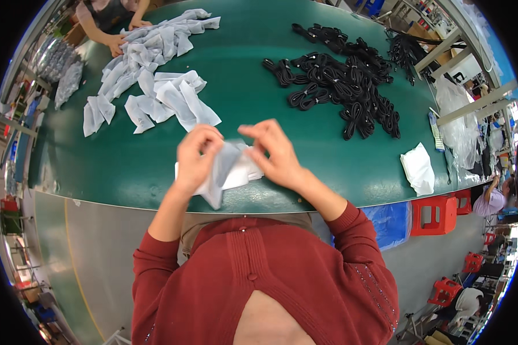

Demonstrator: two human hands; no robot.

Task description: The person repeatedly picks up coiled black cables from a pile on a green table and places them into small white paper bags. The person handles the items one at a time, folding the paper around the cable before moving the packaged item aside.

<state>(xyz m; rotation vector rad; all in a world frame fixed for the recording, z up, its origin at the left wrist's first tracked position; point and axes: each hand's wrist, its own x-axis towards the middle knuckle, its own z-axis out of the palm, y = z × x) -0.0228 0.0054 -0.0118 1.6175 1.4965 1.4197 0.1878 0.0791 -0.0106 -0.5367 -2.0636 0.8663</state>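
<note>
My left hand (197, 158) pinches a translucent whitish plastic bag (220, 172), which hangs down at a tilt between my hands. My right hand (277, 154) is just right of it, blurred by motion, with thumb and fingers apart and nothing visible in them. Beneath both hands, near the table's front edge, lies a pile of flat white bags (244, 177), partly hidden by the bag and my fingers. Several filled whitish bags (187, 103) lie beyond my left hand. Farther off to the right is a heap of coiled black cables (345, 83).
Across the green table (236, 75), at the far left, another person's hands (118, 43) touch the filled bags. A white packet (418, 168) lies near the right edge. Clear plastic sheeting (460, 118) hangs from a metal frame there. Red stools (434, 215) stand beside the table.
</note>
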